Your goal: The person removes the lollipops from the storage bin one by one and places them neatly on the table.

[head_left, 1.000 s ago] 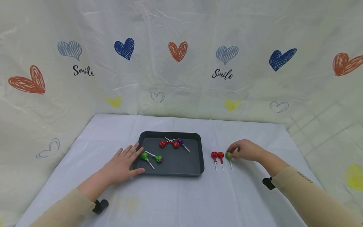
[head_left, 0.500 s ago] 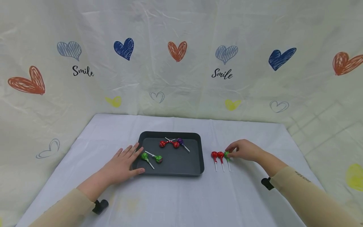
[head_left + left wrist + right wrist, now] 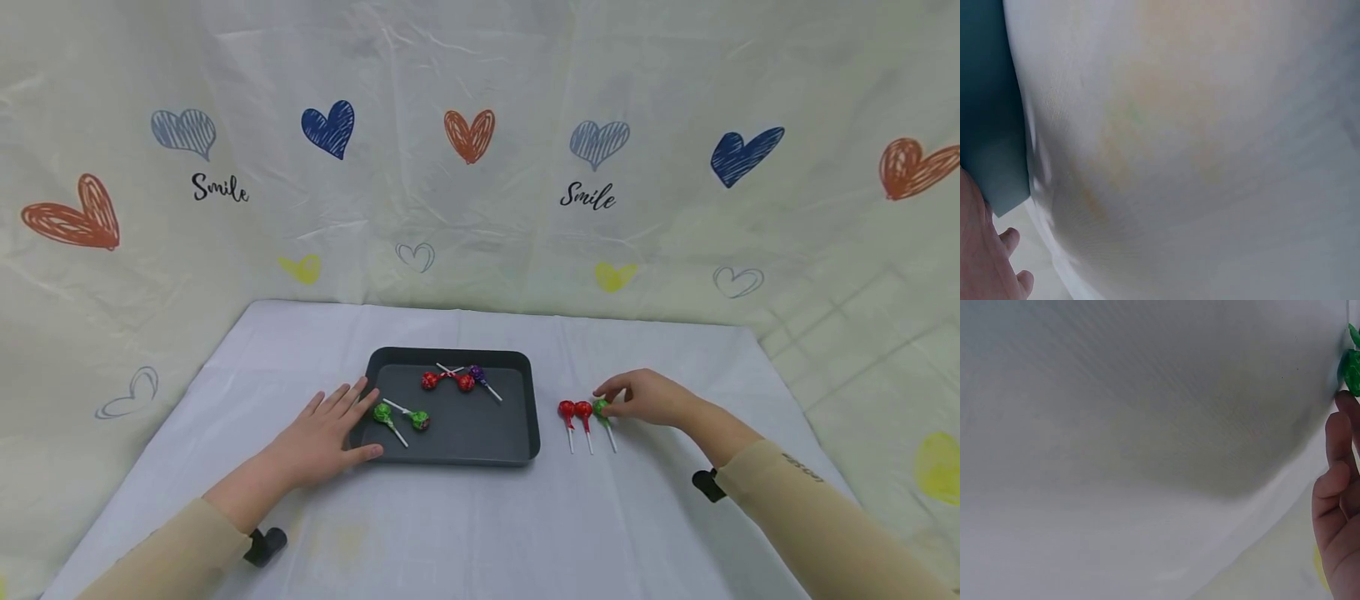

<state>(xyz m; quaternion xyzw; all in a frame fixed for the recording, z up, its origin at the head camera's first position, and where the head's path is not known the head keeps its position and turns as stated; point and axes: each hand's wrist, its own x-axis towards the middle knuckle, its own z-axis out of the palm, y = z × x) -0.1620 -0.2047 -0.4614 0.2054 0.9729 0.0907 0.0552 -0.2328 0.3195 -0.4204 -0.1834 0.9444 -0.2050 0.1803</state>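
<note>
The right hand (image 3: 651, 398) pinches the head of a green lollipop (image 3: 601, 407) between thumb and fingers, its stick pointing to the near side; the right wrist view catches only the edge of this, so how firm the grip is I can't tell. Just left of it, two red lollipops (image 3: 583, 409) lie side by side on the white cloth (image 3: 465, 533), sticks also toward the near side.

Farther left is a dark grey tray (image 3: 480, 433). The left hand (image 3: 326, 437) is spread flat at its left edge — fingers over the rim, thumb by the near corner. Inside, two green candies (image 3: 421, 420) lie near left; on the far side, two red candies (image 3: 429, 381) cross sticks — a purple lollipop (image 3: 477, 373) just right.
</note>
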